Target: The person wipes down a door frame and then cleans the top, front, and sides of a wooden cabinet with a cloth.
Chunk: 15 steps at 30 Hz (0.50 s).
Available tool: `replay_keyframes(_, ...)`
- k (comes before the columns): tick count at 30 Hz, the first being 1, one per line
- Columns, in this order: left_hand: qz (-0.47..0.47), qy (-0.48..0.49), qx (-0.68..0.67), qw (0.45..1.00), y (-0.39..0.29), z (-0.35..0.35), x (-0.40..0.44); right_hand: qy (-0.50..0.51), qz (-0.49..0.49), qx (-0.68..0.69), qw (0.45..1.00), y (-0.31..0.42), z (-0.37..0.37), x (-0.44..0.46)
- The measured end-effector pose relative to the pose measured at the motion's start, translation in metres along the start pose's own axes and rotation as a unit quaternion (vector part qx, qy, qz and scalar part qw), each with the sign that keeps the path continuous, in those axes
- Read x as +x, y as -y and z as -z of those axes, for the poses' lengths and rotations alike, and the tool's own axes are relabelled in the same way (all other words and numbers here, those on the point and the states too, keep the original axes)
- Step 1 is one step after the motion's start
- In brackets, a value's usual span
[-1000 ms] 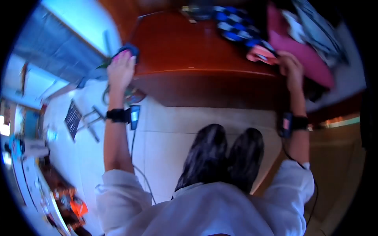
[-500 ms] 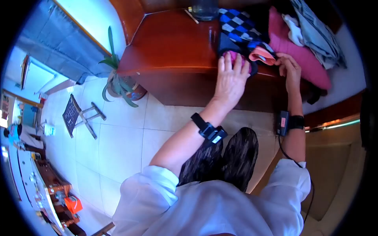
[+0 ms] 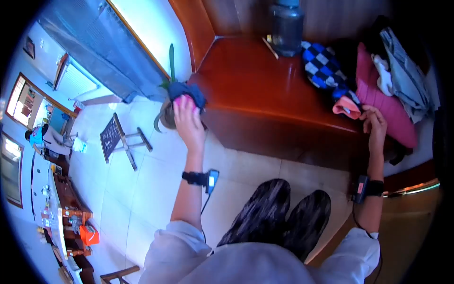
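Observation:
My left hand [image 3: 188, 120] presses a dark blue cloth [image 3: 191, 92] with a pink patch at the left end of the red-brown wooden bench [image 3: 255, 87]. Its fingers lie over the pink part. At the bench's right front, my right hand [image 3: 374, 121] is beside an orange-pink folded item [image 3: 346, 108], fingers bent with the tips near its edge. A blue, black and white checked cloth [image 3: 323, 66] lies behind that item. Right of it are a pink cushion [image 3: 385, 104] and a grey garment [image 3: 406, 71].
A lidded jar [image 3: 287, 29] and a small stick [image 3: 271, 48] stand and lie at the bench's back. A potted plant [image 3: 166, 113] is left of the bench, a folding stool [image 3: 112, 137] on the tiled floor. Another person [image 3: 39, 136] is far left.
My left hand has swept from the right part of the bench to its left end with the dark blue cloth. My right hand stays by the orange-pink item. The view has shifted.

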<state>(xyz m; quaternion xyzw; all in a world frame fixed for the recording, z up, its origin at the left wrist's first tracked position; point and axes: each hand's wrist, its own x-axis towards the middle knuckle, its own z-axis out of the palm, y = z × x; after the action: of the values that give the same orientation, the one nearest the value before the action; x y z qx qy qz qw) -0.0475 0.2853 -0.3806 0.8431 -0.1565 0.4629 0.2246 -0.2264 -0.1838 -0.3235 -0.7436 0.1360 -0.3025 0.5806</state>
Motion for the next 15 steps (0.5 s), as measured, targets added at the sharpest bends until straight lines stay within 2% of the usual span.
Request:
replay_keyframes(1, 0.026, -0.051, -0.042, 0.997, 0.006, -0.002, 0.001, 0.000, 0.014, 0.011, 1.000, -0.001, 0.001, 0.000)
replay_keyframes(2, 0.036, -0.040, -0.032, 0.998, 0.011, -0.003, 0.000, 0.003, 0.029, 0.024, 0.999, -0.003, 0.001, 0.001)
replay_keyframes(4, 0.278, -0.045, -0.175, 0.943, 0.020, -0.007, 0.003, 0.013, 0.029, 0.016, 0.999, -0.005, 0.002, 0.002)
replay_keyframes(7, 0.262, -0.110, -0.156, 0.946, -0.005, -0.019, -0.008, -0.014, 0.037, -0.002, 0.999, -0.004, -0.001, 0.001)
replay_keyframes(9, 0.293, -0.124, -0.226, 0.921, -0.033, -0.023, -0.021, -0.009, 0.036, -0.005, 0.999, -0.006, 0.001, 0.003)
replay_keyframes(11, 0.282, -0.138, -0.279, 0.907, -0.084, -0.026, -0.031, -0.003, 0.040, -0.003, 0.999, -0.004, 0.001, 0.001)
replay_keyframes(12, 0.253, -0.117, -0.289, 0.916, -0.100, -0.031, -0.042, 0.001, 0.042, -0.004, 0.999, -0.007, 0.002, 0.001)
replay_keyframes(13, 0.247, -0.127, -0.340, 0.899, -0.128, -0.025, -0.041, -0.001, 0.047, -0.006, 0.999, -0.012, 0.004, 0.003)
replay_keyframes(15, 0.199, -0.061, -0.302, 0.930, -0.163, -0.021, -0.056, 0.003, 0.057, -0.004, 0.998, -0.014, 0.007, 0.006)
